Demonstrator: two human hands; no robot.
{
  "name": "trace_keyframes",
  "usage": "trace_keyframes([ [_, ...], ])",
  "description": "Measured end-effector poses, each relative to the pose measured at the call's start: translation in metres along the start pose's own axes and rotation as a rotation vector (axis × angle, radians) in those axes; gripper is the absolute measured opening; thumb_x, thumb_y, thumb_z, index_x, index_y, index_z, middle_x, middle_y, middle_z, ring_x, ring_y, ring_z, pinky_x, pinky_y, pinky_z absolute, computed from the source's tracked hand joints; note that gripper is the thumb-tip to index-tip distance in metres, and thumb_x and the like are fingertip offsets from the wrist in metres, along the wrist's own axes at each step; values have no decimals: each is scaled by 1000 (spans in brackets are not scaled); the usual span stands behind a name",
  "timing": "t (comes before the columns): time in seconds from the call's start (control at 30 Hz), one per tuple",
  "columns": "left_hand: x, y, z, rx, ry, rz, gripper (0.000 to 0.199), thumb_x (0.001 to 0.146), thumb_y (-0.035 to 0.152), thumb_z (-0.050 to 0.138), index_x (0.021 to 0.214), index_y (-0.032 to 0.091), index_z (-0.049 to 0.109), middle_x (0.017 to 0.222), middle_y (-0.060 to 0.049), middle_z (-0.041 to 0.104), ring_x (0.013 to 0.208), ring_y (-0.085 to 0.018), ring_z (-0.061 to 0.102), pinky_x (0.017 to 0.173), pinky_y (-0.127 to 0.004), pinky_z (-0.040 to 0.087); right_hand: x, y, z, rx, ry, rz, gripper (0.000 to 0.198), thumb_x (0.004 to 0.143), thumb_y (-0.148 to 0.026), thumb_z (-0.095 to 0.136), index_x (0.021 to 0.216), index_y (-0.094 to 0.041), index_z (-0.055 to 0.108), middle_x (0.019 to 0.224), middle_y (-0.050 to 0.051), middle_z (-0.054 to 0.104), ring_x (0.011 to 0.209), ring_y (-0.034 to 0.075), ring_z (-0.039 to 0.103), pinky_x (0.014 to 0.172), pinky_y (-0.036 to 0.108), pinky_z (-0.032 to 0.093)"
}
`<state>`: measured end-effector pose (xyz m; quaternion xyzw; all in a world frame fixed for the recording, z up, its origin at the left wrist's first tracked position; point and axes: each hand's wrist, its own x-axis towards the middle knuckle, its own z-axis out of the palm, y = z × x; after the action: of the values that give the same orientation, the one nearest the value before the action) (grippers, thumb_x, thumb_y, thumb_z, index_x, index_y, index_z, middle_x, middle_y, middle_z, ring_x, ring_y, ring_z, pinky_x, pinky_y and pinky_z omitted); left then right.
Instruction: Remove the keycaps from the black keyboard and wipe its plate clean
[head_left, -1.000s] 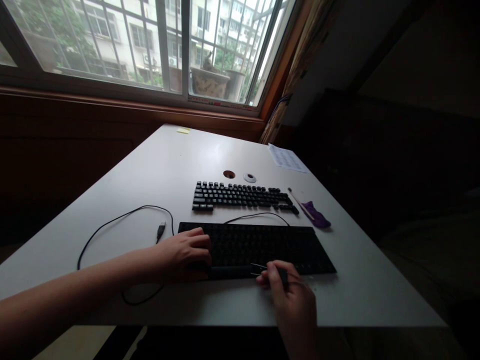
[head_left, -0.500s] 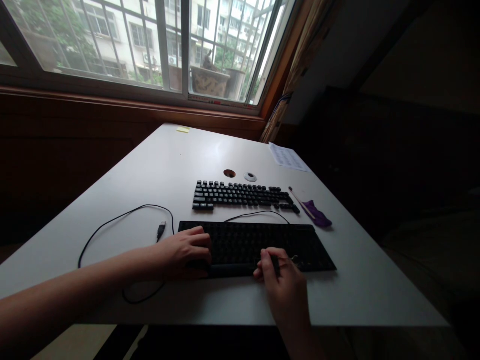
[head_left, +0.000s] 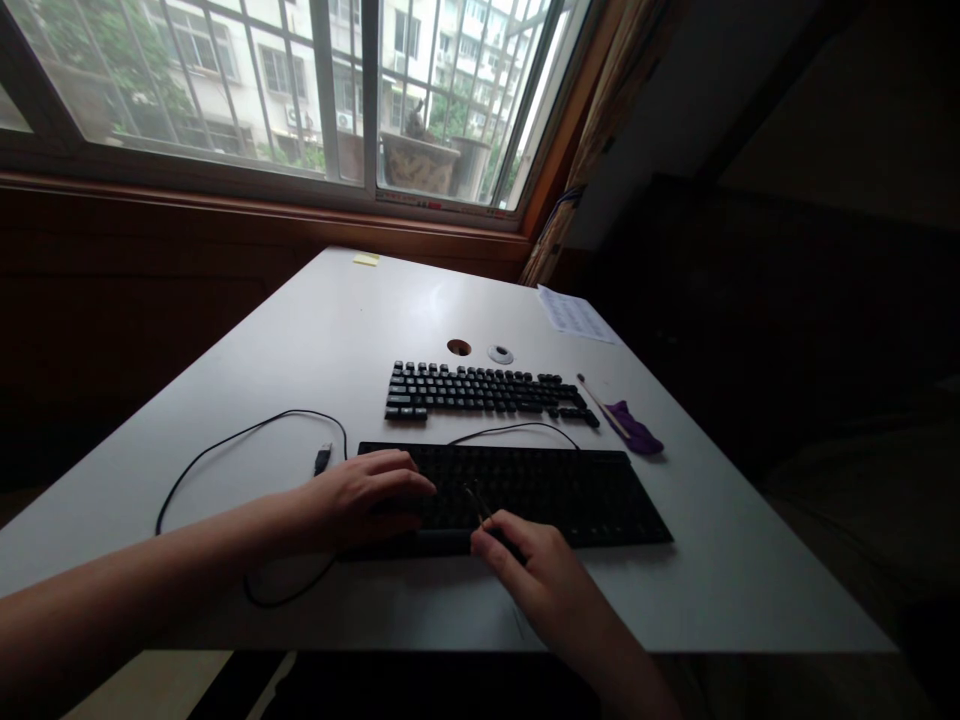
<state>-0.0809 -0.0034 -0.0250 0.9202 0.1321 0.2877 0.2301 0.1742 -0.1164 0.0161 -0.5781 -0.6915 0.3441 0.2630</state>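
A black keyboard base (head_left: 525, 490) lies near the front of the white table, its deck too dark to make out in detail. Over its left end rests my left hand (head_left: 375, 490), fingers stretched out across the deck and apart from the thumb. My right hand (head_left: 525, 555) is closed around the dark handle of a wire keycap puller (head_left: 478, 503). The puller's two thin prongs point up and left over the middle of the keyboard, close to my left fingertips. I cannot tell whether the prongs touch it. Behind the base, black keycaps (head_left: 480, 390) are laid out in rows.
A black cable (head_left: 247, 430) loops at the left, with its USB plug (head_left: 322, 458) by my left wrist. At the right lie a brush (head_left: 604, 408) and a purple cloth (head_left: 636, 430). Farther back are a round cover (head_left: 501, 354), a table hole (head_left: 459, 347) and a printed sheet (head_left: 577, 315).
My right hand has moved left and turned, bringing the puller's prongs from the right side toward the keyboard's middle. My left fingers have stretched out a little farther to the right.
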Motion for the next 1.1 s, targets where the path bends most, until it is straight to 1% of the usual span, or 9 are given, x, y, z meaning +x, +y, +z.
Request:
trace_keyframes([
  [0.13,-2,5,-2,15,78,68,34,102,27,60,135,20,58,104,-10,67,88,-18,65,75,-27,55,-4,-12,11,68,-129,14,26,101,-33,54,83,-22,70,80,-3,73,75,16,66,67,23,41],
  [0.33,1,19,-10,-52,-75,219,22,101,16,59,122,18,65,96,-10,71,83,-19,65,73,-30,53,-11,-22,20,58,-223,26,24,99,-31,59,81,-21,70,76,-3,71,72,15,65,63,22,38],
  [0.43,1,22,-11,-96,-128,197,17,101,17,59,117,17,66,95,-11,71,81,-19,64,72,-30,53,-16,-21,20,98,-243,22,12,96,-26,63,93,-24,74,92,-2,76,89,17,69,78,22,44],
  [0.5,0,20,-9,-113,-140,188,15,101,16,59,114,17,66,93,-11,71,80,-19,64,71,-29,52,-21,-18,20,119,-245,22,17,92,-23,67,107,-27,75,108,-1,76,103,19,68,90,24,45],
  [0.57,-2,15,-6,-109,-106,187,13,100,16,60,112,17,67,92,-10,72,79,-18,65,71,-28,52,-26,-13,19,118,-212,37,33,89,-21,69,121,-29,71,114,0,74,105,20,67,94,27,46],
  [0.67,-2,7,-2,-77,-3,172,13,99,15,61,110,17,68,90,-9,73,78,-17,67,70,-26,53,-36,-2,18,146,-123,73,49,87,-18,69,133,-33,63,100,0,70,88,18,66,79,27,51],
  [0.8,1,3,-2,-72,138,81,11,96,15,65,105,16,71,86,-8,72,74,-15,69,67,-21,54,-43,14,18,351,-12,-50,62,81,-12,71,135,-39,58,95,-1,62,81,15,61,73,26,52],
  [0.97,3,9,-5,-117,221,26,10,95,16,67,104,16,71,83,-6,72,69,-12,68,63,-18,54,-36,17,29,654,123,-276,45,84,-20,77,123,-37,65,99,2,54,88,18,63,74,30,56],
  [1.1,3,10,-3,-170,176,94,10,94,16,69,104,15,71,82,-7,72,68,-13,67,62,-19,54,-27,12,41,801,214,-242,27,86,-38,78,111,-30,69,96,2,58,83,17,68,73,30,58],
])
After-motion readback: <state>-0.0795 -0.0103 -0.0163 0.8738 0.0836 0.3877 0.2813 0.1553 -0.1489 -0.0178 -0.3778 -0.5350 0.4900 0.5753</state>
